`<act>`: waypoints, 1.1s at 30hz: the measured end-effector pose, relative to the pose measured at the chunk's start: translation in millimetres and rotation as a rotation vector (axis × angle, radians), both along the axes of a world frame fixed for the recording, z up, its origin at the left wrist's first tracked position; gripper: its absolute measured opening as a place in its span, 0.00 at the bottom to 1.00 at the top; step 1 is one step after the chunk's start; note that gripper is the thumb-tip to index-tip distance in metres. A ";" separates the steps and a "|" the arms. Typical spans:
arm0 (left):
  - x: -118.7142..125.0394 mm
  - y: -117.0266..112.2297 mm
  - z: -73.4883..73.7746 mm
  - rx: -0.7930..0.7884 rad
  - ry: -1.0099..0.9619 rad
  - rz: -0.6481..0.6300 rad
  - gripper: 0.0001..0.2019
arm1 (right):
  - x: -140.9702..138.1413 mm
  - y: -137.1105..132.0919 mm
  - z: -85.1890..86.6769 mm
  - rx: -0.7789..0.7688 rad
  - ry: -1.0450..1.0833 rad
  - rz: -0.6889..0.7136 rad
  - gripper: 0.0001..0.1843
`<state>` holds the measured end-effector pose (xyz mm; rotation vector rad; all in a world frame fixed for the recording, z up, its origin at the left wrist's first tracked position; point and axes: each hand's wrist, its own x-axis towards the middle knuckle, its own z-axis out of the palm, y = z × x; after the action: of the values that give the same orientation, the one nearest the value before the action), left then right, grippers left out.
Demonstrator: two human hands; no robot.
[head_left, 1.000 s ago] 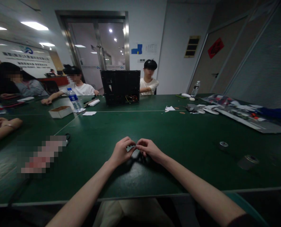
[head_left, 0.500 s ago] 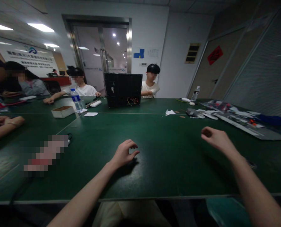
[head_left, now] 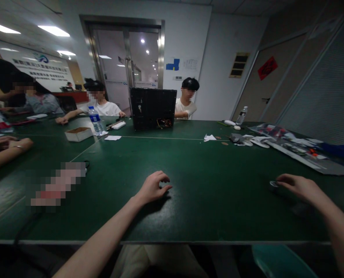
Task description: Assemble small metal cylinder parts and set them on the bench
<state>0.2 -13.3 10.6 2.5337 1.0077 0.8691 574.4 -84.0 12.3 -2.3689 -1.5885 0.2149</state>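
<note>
My left hand rests at the middle of the green table, its fingers curled and the thumb held apart, with nothing between them. Over to the right, my right hand reaches in from the side, palm down. At its fingertips is a small round dark object with a paler rim, pinched there as far as I can see. Its exact kind is too small to make out. A dark shadow lies on the table beneath that hand.
A black computer case stands at the back centre. Left are a water bottle, a shallow white box and a blurred-out item. A parts-laden tray lies right. Other people sit around; one person's hands rest at left.
My right hand has swung to the right and lower. The small round object, earlier beside my right forearm, is now farther left at the fingertips. My left hand stays put; the view shifts slightly.
</note>
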 end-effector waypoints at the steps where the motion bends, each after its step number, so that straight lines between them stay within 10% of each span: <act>1: 0.3 0.3 0.0 -0.002 0.002 -0.002 0.06 | -0.3 -0.3 -0.9 0.014 -0.006 -0.012 0.19; 33: 2.2 -0.1 1.2 -0.045 0.025 -0.009 0.06 | 10.7 1.2 -10.6 0.016 -0.010 0.009 0.20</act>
<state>2.4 -13.4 11.8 2.5162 1.0114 0.8049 585.2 -82.8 1.8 -2.3542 -1.6001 0.1920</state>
